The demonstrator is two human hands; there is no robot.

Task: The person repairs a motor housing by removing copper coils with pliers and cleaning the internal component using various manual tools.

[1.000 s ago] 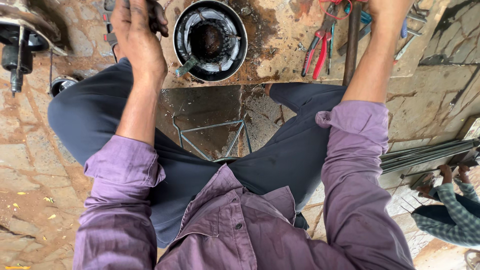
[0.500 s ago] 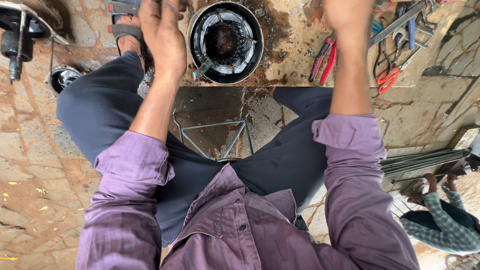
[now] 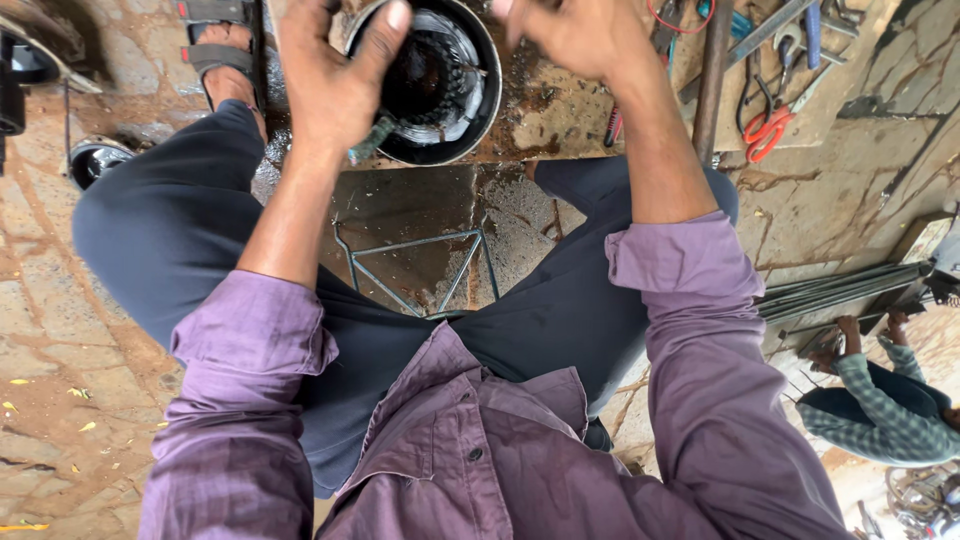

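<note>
Head view, sole view.

Item: round motor housing (image 3: 425, 85), dark metal, copper-coloured windings inside. Location: 12 o'clock of the frame, on a rusty work plate (image 3: 540, 120), between the knees of the seated person.

Left hand (image 3: 335, 80): fingers curled over the housing's rim at its 9 o'clock side, thumb hooked on the top edge, gripping the housing.

Right hand (image 3: 575, 35): at the housing's 2 o'clock, blurred and cropped by the top edge; cannot tell whether closed or holding anything.

Orientation: open mouth faces up toward the camera; the axis runs vertically through the bore, with no long side across the plate.

Nearby: red-handled pliers (image 3: 765, 130) and a steel bar (image 3: 712, 80) at 3 o'clock; a wire frame (image 3: 420, 270) at 6 o'clock; another person's sleeve (image 3: 870, 395) far at 4 o'clock.

Risks, judged: a one-sided grip may tip the housing off the plate's near edge onto the legs; fingers inside the rim may catch on windings; loose tools may be knocked.
</note>
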